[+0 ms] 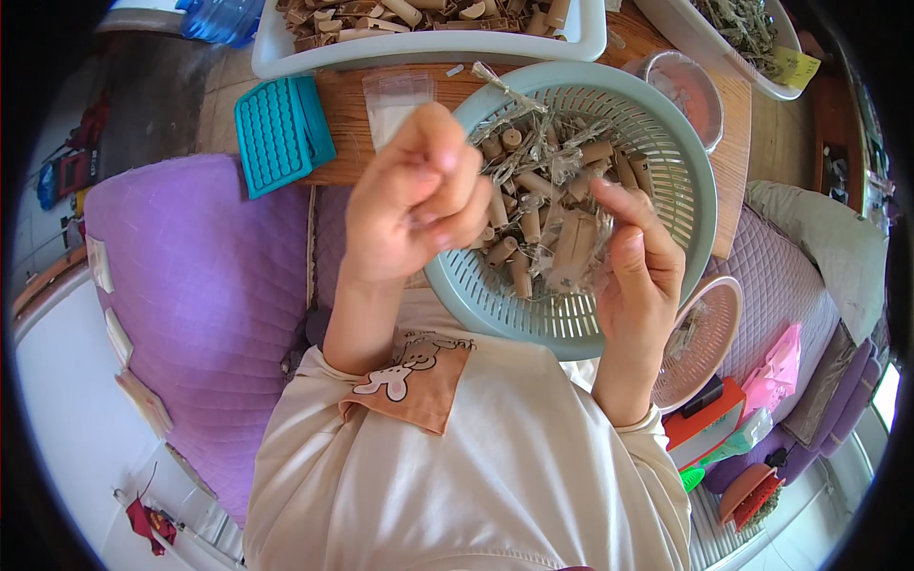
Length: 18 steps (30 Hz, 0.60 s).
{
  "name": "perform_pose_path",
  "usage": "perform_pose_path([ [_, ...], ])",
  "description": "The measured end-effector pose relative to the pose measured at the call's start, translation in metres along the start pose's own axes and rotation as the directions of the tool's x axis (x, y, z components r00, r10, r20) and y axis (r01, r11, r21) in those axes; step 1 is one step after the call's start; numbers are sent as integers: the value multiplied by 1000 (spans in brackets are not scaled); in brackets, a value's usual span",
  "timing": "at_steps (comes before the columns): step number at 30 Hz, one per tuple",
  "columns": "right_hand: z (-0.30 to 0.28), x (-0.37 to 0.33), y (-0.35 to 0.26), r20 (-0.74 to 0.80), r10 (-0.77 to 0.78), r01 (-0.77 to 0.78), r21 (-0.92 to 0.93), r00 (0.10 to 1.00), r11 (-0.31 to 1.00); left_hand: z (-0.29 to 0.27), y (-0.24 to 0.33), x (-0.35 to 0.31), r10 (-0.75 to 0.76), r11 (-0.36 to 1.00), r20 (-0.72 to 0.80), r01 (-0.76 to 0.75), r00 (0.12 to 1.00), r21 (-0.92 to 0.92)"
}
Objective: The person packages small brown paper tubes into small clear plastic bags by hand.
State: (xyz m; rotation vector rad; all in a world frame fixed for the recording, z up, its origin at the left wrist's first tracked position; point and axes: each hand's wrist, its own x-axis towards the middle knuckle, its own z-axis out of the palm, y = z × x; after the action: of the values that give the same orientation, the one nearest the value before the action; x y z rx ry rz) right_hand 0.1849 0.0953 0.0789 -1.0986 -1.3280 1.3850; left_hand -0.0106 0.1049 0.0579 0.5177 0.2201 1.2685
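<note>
A green-grey plastic colander (703, 195) sits in front of me, holding several short brown tubes (530, 225) mixed with twisted, crinkled clear strands (562, 143). My right hand (640, 271) is over the colander's right side. Its thumb and fingers pinch a small clear plastic bag (574, 249) with brown pieces showing through. My left hand (411, 195) is raised by the colander's left rim, slightly blurred. Its fingers are curled toward the thumb, and anything between them is hidden.
Behind the colander stands a white tub (428, 59) of brown pieces. To its left lie a teal molded tray (276, 133) and a clear zip bag (398, 90). A clear round container (685, 95) and another white bin (714, 48) are at right. A pink basket (709, 328) sits below the table edge.
</note>
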Motion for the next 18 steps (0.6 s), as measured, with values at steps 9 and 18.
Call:
perform_pose_path([
  [9,4,-4,1,68,112,-130,432,991,893,27,-21,4,103,274,-68,37,992,961],
  [18,0,-10,10,222,187,-276,896,957,349,15,-43,12,274,-389,668,-556,692,735],
])
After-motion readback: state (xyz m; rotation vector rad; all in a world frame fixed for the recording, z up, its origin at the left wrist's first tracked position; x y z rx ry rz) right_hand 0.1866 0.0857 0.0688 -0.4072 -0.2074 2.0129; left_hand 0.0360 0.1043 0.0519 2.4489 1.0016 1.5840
